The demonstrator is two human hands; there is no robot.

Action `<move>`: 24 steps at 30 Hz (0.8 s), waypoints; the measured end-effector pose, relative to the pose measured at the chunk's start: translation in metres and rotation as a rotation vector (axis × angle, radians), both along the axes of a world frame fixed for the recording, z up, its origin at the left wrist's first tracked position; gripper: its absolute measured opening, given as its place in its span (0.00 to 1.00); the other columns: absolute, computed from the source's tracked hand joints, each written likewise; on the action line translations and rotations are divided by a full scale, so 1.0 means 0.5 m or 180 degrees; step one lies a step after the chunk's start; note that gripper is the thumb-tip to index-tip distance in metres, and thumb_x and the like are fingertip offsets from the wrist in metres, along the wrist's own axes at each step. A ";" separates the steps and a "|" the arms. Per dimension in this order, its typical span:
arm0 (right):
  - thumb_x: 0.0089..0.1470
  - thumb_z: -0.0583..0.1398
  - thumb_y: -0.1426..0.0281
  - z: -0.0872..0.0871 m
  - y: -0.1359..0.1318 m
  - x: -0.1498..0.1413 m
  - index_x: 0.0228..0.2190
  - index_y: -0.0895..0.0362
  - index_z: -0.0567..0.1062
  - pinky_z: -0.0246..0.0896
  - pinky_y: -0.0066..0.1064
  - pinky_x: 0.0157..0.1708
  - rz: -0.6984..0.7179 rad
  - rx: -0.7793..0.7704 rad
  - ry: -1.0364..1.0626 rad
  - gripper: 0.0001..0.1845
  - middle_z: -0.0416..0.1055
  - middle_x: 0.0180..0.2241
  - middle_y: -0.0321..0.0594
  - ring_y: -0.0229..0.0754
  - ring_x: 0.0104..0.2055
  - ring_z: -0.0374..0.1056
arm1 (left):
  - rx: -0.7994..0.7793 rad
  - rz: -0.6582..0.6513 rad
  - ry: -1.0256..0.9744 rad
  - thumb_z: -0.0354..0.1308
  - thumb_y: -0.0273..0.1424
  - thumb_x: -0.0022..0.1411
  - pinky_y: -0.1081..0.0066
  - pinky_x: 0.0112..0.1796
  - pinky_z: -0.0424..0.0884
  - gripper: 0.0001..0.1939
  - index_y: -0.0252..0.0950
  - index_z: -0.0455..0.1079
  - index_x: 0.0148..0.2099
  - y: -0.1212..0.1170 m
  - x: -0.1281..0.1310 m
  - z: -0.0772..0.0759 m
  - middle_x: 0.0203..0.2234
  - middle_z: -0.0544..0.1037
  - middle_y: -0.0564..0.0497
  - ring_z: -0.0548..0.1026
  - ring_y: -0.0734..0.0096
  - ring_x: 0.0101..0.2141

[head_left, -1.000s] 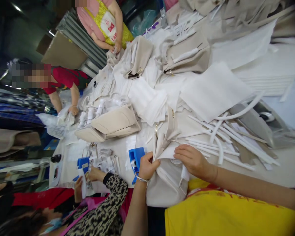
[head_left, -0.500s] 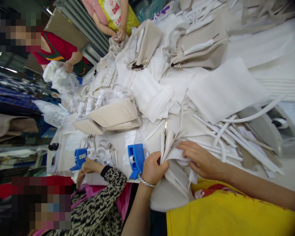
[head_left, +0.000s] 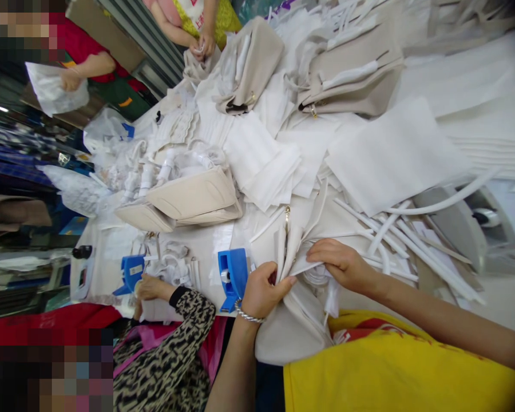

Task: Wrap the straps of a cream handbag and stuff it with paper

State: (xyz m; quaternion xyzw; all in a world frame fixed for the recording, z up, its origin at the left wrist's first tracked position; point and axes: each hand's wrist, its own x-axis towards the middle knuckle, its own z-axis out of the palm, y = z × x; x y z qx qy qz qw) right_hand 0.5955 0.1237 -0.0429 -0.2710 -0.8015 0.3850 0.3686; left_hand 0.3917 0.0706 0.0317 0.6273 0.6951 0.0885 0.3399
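Note:
In the head view a cream handbag [head_left: 294, 332] leans against the table's near edge, in front of the yellow clothing. My left hand [head_left: 264, 289], with a twisted bracelet at its wrist, is closed on the bag's upper edge, thumb on top. My right hand [head_left: 341, 263] pinches a pale flap or sheet at the bag's opening, just right of the left hand; I cannot tell whether it is part of the bag. A gold zip end [head_left: 287, 216] stands up beyond the opening. White wrapped material [head_left: 332, 297] hangs below my right hand. The bag's inside is mostly hidden.
Blue tape dispensers [head_left: 233, 277] stand left of my left hand. Beyond lie a cream bag [head_left: 193, 197], beige bags [head_left: 352, 80] and white sheets [head_left: 261, 163]. White tubes [head_left: 429, 252] and a grey dispenser [head_left: 476, 229] are at right. A co-worker's hand [head_left: 154, 288] works at left.
My right hand's fingers have drawn together on the pale flap and lifted slightly. The view has shifted a little. The far co-worker in red has swung a white plastic bag up and left.

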 end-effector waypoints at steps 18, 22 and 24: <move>0.44 0.47 0.82 0.008 0.028 -0.018 0.33 0.53 0.71 0.60 0.38 0.42 -0.0282 -0.0338 0.0083 0.19 0.69 0.33 0.38 0.41 0.41 0.62 | -0.0210 -0.0325 0.0181 0.50 0.46 0.50 0.75 0.24 0.49 0.18 0.35 0.55 0.23 0.017 0.013 0.015 0.17 0.56 0.58 0.55 0.79 0.21; 0.45 0.56 0.71 -0.004 -0.001 -0.001 0.48 0.55 0.60 0.51 0.47 0.50 -0.1482 -0.0864 -0.0157 0.26 0.60 0.48 0.46 0.48 0.51 0.54 | -0.0086 -0.0472 0.0820 0.51 0.40 0.50 0.74 0.23 0.47 0.13 0.35 0.58 0.23 0.032 0.016 0.016 0.16 0.58 0.57 0.55 0.78 0.19; 0.43 0.58 0.62 -0.026 -0.037 0.018 0.51 0.57 0.54 0.55 0.50 0.47 -0.2056 -0.1743 -0.0135 0.34 0.56 0.50 0.53 0.52 0.51 0.55 | 0.0008 -0.0404 0.1100 0.49 0.35 0.51 0.74 0.22 0.46 0.11 0.35 0.58 0.22 0.036 0.015 0.010 0.14 0.57 0.57 0.55 0.78 0.18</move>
